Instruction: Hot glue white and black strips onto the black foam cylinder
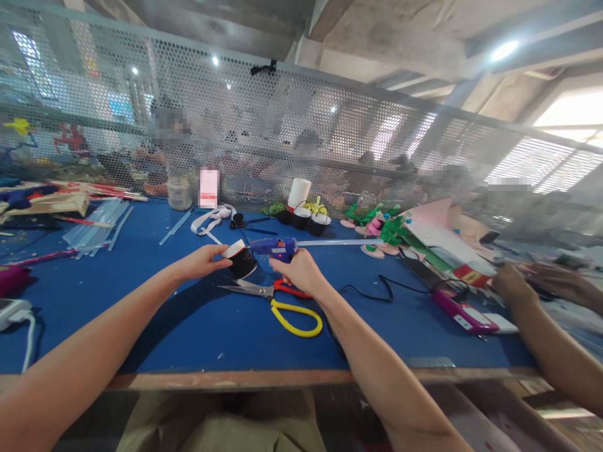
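I see the blue glue gun (277, 248) lying level in my right hand (301, 270), its long axis running left to right across the blue table (188, 314), nozzle pointing left toward the small black pot (242, 262). A clear glue stick (339, 242) juts out of its back end to the right. My right fingers are wrapped tight around the handle, so the gun's body sits just above and left of the fist. My left hand (202, 260) pinches the pot by its white rim, thumb and fingertips pressed on it; the pot hangs just right of that hand, right at the nozzle tip. One pair of scissors (282, 301) with red and yellow handles lies just below both hands, blades pointing left. Two more black pots (311, 221) stand farther back. One pink phone (464, 314) lies to the right, near another person's hand (511, 282).
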Tool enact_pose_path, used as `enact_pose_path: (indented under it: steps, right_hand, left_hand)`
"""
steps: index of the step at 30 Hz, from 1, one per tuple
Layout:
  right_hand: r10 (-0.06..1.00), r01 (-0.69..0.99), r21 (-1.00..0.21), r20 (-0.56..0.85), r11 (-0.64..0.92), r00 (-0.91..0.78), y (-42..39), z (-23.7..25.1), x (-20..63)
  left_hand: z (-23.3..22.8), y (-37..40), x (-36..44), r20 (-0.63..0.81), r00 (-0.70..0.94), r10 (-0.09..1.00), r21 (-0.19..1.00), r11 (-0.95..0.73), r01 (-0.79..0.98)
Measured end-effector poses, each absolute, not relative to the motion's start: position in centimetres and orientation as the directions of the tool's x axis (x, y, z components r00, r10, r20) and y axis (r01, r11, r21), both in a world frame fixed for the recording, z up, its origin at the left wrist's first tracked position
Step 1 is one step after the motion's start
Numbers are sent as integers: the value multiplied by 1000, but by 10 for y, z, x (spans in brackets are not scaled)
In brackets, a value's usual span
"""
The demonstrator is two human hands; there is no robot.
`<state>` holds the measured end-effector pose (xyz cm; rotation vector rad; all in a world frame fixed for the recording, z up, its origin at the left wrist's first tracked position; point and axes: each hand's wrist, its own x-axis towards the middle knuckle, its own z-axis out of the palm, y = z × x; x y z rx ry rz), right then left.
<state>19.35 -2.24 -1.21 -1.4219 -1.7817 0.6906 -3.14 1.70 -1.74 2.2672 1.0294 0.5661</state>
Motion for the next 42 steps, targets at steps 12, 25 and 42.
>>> enact_pose_path:
  steps: [12,25,42]
  right_hand:
    - [953,615,-733,282,289,-112,-28,-10,189]
    - [954,591,-751,266,294,-138,-33,-8,184]
    - [981,364,-913,195,183,-6,-3,-22,200]
  left_hand:
    - [-17,15,-31,176,594,785,611,-561,559]
    - [-21,17,-31,176,574,800,592,-552,587]
    - [-16,13,-30,174,557,812,603,-535,591]
